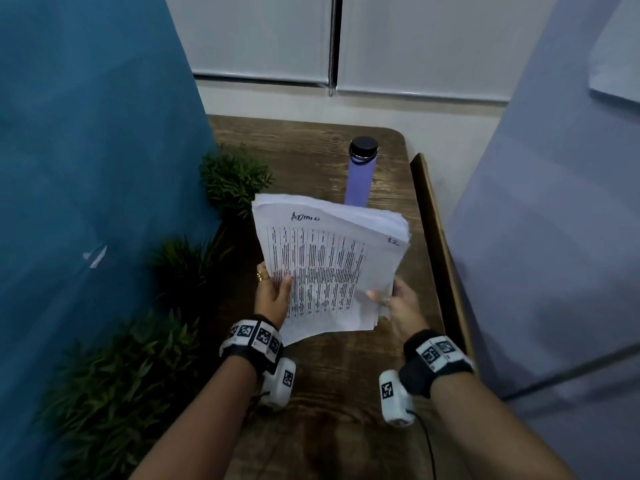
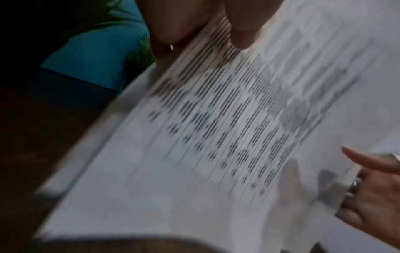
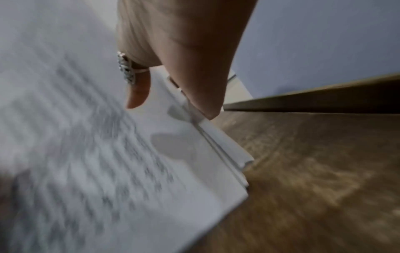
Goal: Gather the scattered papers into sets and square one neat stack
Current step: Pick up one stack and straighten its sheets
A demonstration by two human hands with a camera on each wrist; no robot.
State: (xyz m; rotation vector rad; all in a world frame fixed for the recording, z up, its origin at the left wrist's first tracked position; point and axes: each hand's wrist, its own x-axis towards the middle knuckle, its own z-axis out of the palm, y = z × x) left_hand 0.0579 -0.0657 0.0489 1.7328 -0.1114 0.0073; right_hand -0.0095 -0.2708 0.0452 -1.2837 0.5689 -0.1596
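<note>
the left hand [image 1: 273, 292] and the right hand [image 1: 398, 301] are both gripping the paper stack [image 1: 329, 265], holding it tilted above the wooden worktop [image 1: 311, 157].

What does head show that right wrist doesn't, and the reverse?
Only head: the purple bottle standing behind the paper stack, the plants along the table's left side, the left hand gripping the stack's left edge, and handwriting at the top of the front sheet. Only right wrist: the stack's right edge close up, its sheets stepped and not yet flush. Both: the right hand holding the stack's right edge, the printed front sheet, and the wooden table.
</note>
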